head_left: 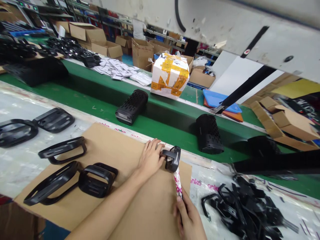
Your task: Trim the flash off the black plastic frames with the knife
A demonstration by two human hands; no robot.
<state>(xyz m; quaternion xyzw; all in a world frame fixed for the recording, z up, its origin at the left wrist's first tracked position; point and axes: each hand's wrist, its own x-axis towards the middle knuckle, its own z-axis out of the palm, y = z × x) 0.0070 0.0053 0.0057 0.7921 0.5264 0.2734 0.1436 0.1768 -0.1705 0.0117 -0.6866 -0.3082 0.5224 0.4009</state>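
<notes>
My left hand [151, 160] is closed on one side of a small black plastic frame [176, 158], steadying it near the far edge of the cardboard sheet [120, 143]. In my right hand [188, 215] is a slim tool wrapped in white tape with pink print [178, 183]. Its upper end reaches the underside of the frame; the tip is hidden there, so its kind cannot be made out. To the left of my forearm lie several larger black plastic frames [97, 180], some on the cardboard and some on the plastic-covered bench [15, 170].
A heap of black plastic pieces [240, 206] lies at the right. Beyond the bench runs a green conveyor belt [100, 100] bearing black perforated housings [132, 106]. Further back stand a taped white box [170, 75], white packets [116, 68] and a blue tray [222, 100]. A dark post [246, 88] slants down at the right.
</notes>
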